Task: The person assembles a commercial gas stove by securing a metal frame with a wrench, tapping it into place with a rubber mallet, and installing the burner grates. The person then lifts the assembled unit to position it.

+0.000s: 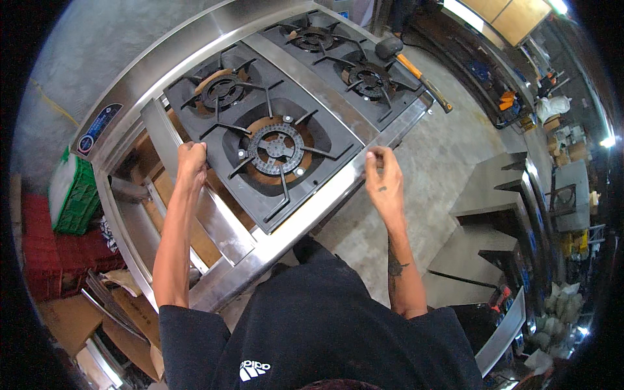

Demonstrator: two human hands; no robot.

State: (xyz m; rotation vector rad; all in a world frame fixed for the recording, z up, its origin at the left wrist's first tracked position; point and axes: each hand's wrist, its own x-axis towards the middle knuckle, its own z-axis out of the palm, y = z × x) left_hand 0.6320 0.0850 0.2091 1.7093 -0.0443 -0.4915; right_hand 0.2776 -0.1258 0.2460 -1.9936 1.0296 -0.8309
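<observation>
A steel gas stove frame carries two black burner panels side by side. My left hand (192,160) is closed on the left edge of the nearer burner panel (250,188), which has two round burners and pan supports. My right hand (385,177) is curled, fingertips at the frame's steel front rail (344,175) near that panel's right corner; what its fingers hold, if anything, is hidden. Farther right, a second burner panel (338,55) sits in the frame. A rubber mallet (390,47) with an orange handle (416,70) rests across its right edge.
Left of the panels, the frame's open bay (162,188) shows steel crossbars. A green crate (75,195) stands on red crates (62,257) at the left, above cardboard (68,318). Bent steel sheets (487,208) stand on the concrete floor (364,221) at right.
</observation>
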